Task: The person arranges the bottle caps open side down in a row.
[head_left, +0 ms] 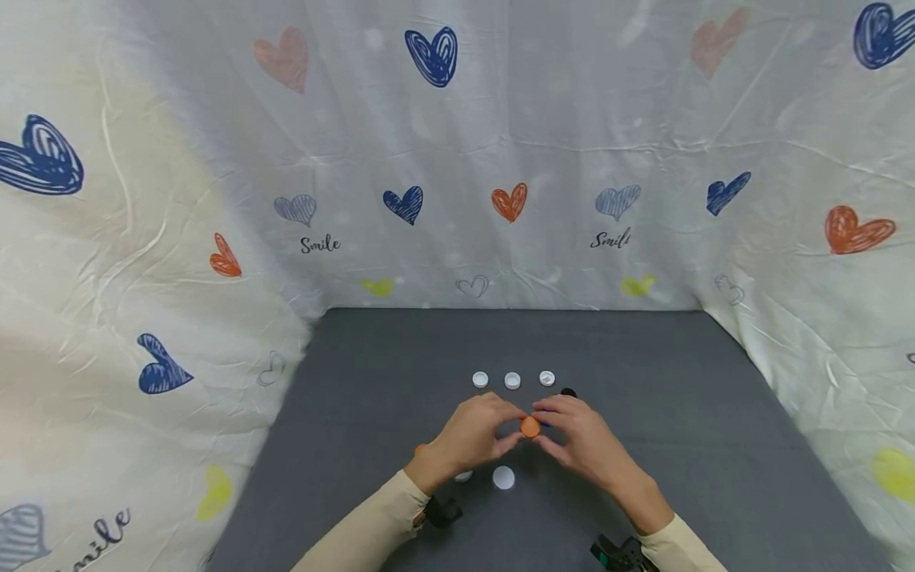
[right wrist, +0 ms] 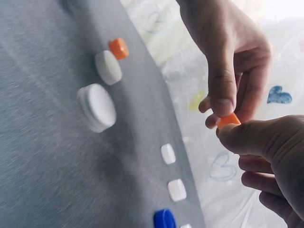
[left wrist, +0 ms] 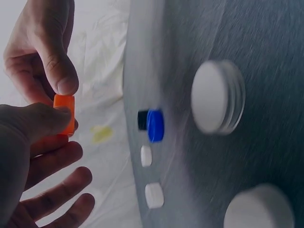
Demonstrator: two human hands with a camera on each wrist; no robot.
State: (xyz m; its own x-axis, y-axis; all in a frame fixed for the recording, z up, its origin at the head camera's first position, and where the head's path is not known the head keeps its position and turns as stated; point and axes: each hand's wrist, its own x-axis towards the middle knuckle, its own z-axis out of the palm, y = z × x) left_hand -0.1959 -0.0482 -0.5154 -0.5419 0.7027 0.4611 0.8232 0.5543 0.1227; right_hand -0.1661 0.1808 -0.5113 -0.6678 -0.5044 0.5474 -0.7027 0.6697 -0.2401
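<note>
An orange bottle cap (head_left: 530, 427) is held up off the table between both hands. On one side of it, my left hand (head_left: 472, 435) pinches it with thumb and fingers; its other fingers spread loosely in the left wrist view. From the opposite side my right hand (head_left: 588, 441) grips the same cap, thumb against its edge in the right wrist view. A blue cap (left wrist: 155, 126) lies beyond the hands beside a black cap (left wrist: 142, 120). Near my left wrist are a second orange cap (right wrist: 119, 48) and a white cap (right wrist: 108, 67), both partly hidden in the head view.
Across the grey table (head_left: 400, 357), three white caps (head_left: 512, 381) form a row behind the hands. A larger white lid (head_left: 503, 477) sits in front of them. White cloth (head_left: 457, 159) printed with hearts hangs at the back and sides.
</note>
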